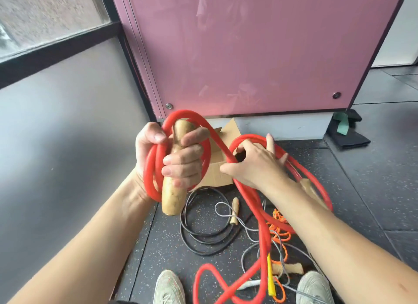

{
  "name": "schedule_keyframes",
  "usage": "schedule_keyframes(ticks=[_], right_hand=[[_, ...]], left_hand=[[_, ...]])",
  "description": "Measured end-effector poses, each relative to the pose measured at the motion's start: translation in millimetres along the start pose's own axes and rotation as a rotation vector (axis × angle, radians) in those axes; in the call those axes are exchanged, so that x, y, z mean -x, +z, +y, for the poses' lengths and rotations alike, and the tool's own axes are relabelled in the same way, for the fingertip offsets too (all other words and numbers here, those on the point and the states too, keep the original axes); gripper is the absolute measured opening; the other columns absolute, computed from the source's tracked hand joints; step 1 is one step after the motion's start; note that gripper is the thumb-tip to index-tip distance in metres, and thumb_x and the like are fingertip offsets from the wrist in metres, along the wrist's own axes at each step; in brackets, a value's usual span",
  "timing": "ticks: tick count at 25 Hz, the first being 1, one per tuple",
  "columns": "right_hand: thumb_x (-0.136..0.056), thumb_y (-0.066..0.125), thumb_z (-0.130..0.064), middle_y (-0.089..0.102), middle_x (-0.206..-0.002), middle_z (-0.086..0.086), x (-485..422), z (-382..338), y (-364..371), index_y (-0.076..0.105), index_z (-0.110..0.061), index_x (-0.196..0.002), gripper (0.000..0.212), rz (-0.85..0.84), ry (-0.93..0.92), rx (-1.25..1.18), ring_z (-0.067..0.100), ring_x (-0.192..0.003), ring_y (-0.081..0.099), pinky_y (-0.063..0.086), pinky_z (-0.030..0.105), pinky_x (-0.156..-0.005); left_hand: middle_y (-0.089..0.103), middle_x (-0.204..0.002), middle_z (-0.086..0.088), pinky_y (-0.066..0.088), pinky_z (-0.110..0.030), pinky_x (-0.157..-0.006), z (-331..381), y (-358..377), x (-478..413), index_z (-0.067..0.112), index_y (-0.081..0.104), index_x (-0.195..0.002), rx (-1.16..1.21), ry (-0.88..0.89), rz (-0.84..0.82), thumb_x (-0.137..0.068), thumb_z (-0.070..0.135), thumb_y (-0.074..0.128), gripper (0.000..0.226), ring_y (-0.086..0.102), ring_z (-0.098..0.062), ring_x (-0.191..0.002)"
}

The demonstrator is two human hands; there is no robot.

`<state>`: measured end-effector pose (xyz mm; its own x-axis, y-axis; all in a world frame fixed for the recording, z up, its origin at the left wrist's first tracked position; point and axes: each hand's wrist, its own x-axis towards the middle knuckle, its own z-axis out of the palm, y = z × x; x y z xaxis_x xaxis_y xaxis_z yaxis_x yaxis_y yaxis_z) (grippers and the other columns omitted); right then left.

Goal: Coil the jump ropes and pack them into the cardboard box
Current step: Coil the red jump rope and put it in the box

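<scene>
Two jobs: my left hand [174, 161], fingers curled, pins handle [173, 199] and rope [250, 198] coils so nothing unwinds. Right hand [255, 165], fingers spread, steers the next loop mid-frame.

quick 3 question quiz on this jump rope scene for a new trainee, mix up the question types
1. True or false: the black rope is packed in the cardboard box.
2. Besides rope coils, what does the left hand grip? A) a wooden handle B) a yellow handle C) scissors
3. Fill in: the right hand handles a loop of the ____ rope.

Key:
1. False, it lies on the floor in front of the box.
2. A
3. red, the red rope being coiled.
</scene>
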<state>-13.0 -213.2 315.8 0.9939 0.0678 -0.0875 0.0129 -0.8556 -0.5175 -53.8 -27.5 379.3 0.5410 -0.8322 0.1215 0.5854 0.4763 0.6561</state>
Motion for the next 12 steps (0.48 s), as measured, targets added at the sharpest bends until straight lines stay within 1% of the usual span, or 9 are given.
schedule_keyframes(ticks=[3,4,5,6,7,8,9,10,12], right_hand=[[-0.067,0.069,-0.043,0.027,-0.158,0.000,12.0,2.1,-0.4,0.027,-0.035,-0.146,0.089,-0.045,-0.029,0.080,0.037,-0.152,-0.017,0.015,0.072,-0.115],[-0.071,0.068,-0.034,0.029,-0.157,0.001,19.0,1.4,2.2,0.029,-0.034,-0.144,0.083,-0.034,-0.100,0.117,0.038,-0.153,-0.011,0.027,0.064,-0.113],[-0.076,0.065,-0.026,0.039,-0.150,0.000,22.4,3.6,6.1,0.040,-0.032,-0.136,0.066,-0.016,-0.186,0.119,0.036,-0.153,0.005,0.039,0.050,-0.105],[-0.080,0.062,-0.020,0.052,-0.136,-0.003,24.1,6.6,9.2,0.051,-0.030,-0.124,0.046,-0.005,-0.269,0.089,0.030,-0.146,0.028,0.041,0.034,-0.090],[-0.084,0.062,-0.020,0.061,-0.119,-0.005,24.8,8.2,10.8,0.059,-0.029,-0.111,0.028,0.001,-0.314,0.029,0.024,-0.129,0.049,0.039,0.028,-0.079],[-0.088,0.065,-0.028,0.067,-0.102,-0.007,22.1,10.7,12.2,0.064,-0.028,-0.101,0.013,-0.010,-0.305,-0.060,0.018,-0.109,0.062,0.039,0.026,-0.072],[-0.089,0.066,-0.044,0.067,-0.087,-0.010,20.0,11.7,9.6,0.066,-0.029,-0.091,0.016,-0.062,-0.270,-0.187,0.012,-0.090,0.065,0.041,0.027,-0.069],[-0.089,0.062,-0.062,0.065,-0.077,-0.011,18.2,11.7,5.0,0.066,-0.028,-0.083,0.034,-0.142,-0.228,-0.331,0.009,-0.076,0.062,0.043,0.027,-0.067],[-0.088,0.041,-0.079,0.065,-0.075,-0.006,15.9,10.0,-2.5,0.067,-0.024,-0.083,0.061,-0.256,-0.196,-0.546,0.009,-0.070,0.060,0.045,0.028,-0.072]], left_hand=[[0.039,-0.054,-0.002,0.042,-0.032,-0.053,3.1,-6.6,3.8,0.014,0.034,-0.082,-0.041,0.043,0.072,-0.068,0.021,0.055,0.026,0.042,-0.019,-0.044],[0.039,-0.056,-0.003,0.040,-0.033,-0.055,3.6,-9.6,3.5,0.013,0.036,-0.084,-0.057,0.052,0.104,-0.069,0.021,0.055,0.025,0.041,-0.019,-0.046],[0.040,-0.058,-0.004,0.039,-0.034,-0.057,4.2,-13.2,3.1,0.012,0.038,-0.086,-0.067,0.062,0.137,-0.071,0.021,0.055,0.024,0.040,-0.019,-0.048],[0.040,-0.060,-0.004,0.039,-0.034,-0.058,5.1,-16.9,3.0,0.010,0.041,-0.089,-0.071,0.074,0.168,-0.072,0.021,0.054,0.024,0.040,-0.019,-0.050],[0.040,-0.061,-0.004,0.039,-0.035,-0.060,6.5,-19.8,2.5,0.008,0.042,-0.091,-0.071,0.087,0.191,-0.073,0.021,0.054,0.025,0.040,-0.019,-0.052],[0.040,-0.062,-0.003,0.041,-0.035,-0.061,7.2,-21.1,1.9,0.008,0.044,-0.092,-0.063,0.103,0.208,-0.073,0.021,0.053,0.025,0.040,-0.019,-0.053],[0.041,-0.063,-0.002,0.043,-0.036,-0.063,7.3,-21.4,1.1,0.009,0.044,-0.093,-0.049,0.119,0.218,-0.074,0.021,0.053,0.025,0.040,-0.018,-0.054],[0.041,-0.063,-0.001,0.044,-0.036,-0.064,7.5,-21.2,0.4,0.009,0.043,-0.092,-0.029,0.132,0.219,-0.073,0.022,0.053,0.025,0.040,-0.017,-0.054],[0.041,-0.061,0.001,0.043,-0.034,-0.062,8.8,-19.7,0.8,0.011,0.042,-0.091,0.015,0.153,0.192,-0.072,0.022,0.053,0.024,0.040,-0.016,-0.053]])
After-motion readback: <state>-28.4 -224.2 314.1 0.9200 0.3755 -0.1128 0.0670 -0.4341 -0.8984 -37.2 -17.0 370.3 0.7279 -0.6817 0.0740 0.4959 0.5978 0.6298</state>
